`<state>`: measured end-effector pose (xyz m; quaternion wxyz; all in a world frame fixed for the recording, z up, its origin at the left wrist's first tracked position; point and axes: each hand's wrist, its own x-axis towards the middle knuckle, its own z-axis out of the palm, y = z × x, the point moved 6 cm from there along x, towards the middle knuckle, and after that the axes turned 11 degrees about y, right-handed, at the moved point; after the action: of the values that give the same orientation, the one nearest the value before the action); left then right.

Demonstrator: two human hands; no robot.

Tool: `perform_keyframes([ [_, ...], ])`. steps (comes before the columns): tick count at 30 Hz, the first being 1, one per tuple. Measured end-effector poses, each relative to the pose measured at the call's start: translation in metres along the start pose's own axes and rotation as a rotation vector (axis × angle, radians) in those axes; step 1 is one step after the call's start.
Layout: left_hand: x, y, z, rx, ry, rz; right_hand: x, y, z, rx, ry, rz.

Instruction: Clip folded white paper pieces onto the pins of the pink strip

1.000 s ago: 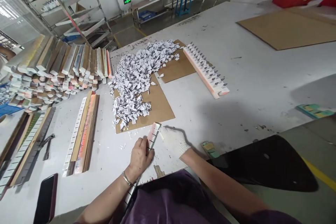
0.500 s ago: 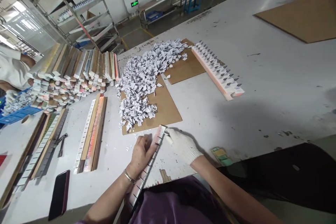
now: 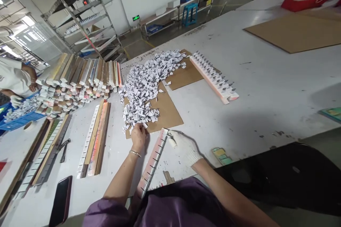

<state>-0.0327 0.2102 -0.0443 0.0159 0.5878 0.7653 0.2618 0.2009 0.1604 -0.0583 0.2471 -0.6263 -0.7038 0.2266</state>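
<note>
A long slotted strip lies on the white table, running from my lap toward the cardboard sheet. My right hand, in a white knit glove, rests at the strip's far end with its fingers closed on the tip. My bare left hand, with a bracelet at the wrist, reaches into the near edge of the heap of small folded white paper pieces. Its fingertips are bunched among the pieces. What they pinch is too small to make out.
A second strip filled with pieces lies behind the heap. More strips lie at left, with a large stack of them behind. A dark phone sits at the front left. Another person's arm is at the far left.
My left hand left the slotted strip and moved forward to the paper heap. My right hand stayed at the strip's far end. The view shifted slightly.
</note>
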Motion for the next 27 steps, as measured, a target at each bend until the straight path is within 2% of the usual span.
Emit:
perform_keyframes([
  [10,0.0,0.007,0.008,0.034,0.026,-0.062,-0.007,0.004,0.004,0.07,0.109,-0.032],
  [13,-0.004,0.005,0.002,0.009,0.038,-0.044,-0.007,0.008,0.004,0.113,0.118,-0.009],
  [15,-0.012,0.002,-0.007,-0.017,0.043,-0.018,-0.009,0.011,0.0,0.14,0.129,0.061],
  [18,-0.032,0.009,-0.029,-0.15,0.05,0.184,-0.017,0.003,-0.012,0.139,0.125,0.139],
  [20,-0.052,0.022,-0.043,-0.244,0.011,0.377,-0.023,-0.016,-0.02,0.126,0.096,0.067],
  [22,-0.073,0.039,-0.051,-0.247,-0.089,0.571,-0.03,-0.038,-0.023,0.084,0.045,-0.067],
  [25,-0.099,0.061,-0.054,-0.155,-0.246,0.828,-0.037,-0.053,-0.015,-0.088,-0.121,-0.154],
  [27,-0.104,0.067,-0.052,-0.134,-0.293,0.86,-0.041,-0.048,-0.006,-0.198,-0.244,-0.125],
])
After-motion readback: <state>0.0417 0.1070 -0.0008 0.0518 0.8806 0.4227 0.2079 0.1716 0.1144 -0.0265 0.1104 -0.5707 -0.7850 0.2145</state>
